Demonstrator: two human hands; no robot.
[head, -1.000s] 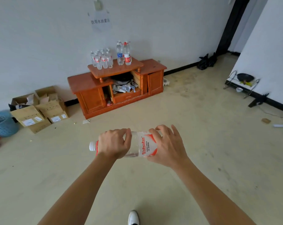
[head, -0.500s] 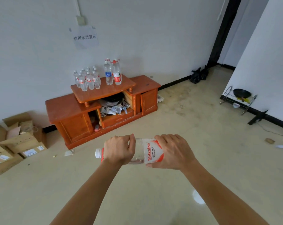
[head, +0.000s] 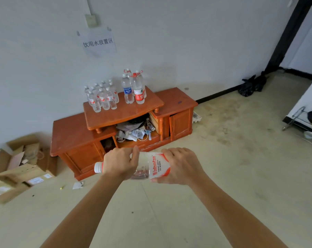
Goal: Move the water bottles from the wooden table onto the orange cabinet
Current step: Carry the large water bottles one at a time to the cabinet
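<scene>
Now, at your far left, opened cardboard boxes [head: 17, 167] sit on the floor against the wall. Just beside them stands the orange cabinet [head: 71, 129]. On its raised shelf [head: 126, 108] a cluster of small water bottles [head: 102, 97] stands upright at the left end, with a few taller bottles [head: 133, 88] near them at the right. A paper sign [head: 98, 42] with printed characters hangs on the wall above. Under the shelf, an open compartment is stuffed with papers and cords.

In front of the cabinet, your left hand [head: 119, 162] has its fingers curled round the neck end of a Wahaha water bottle [head: 151, 166], and your right hand [head: 180, 166] is wrapped round the base end, beside the red label. Between your two hands the bottle lies on its side in the air above the floor, well apart from the cabinet top, with its white cap [head: 98, 167] pointing left.

Farther right, black bags [head: 251, 85] slump in the corner by a dark door frame, and a wire rack [head: 301, 122] stands against the right-hand wall.
</scene>
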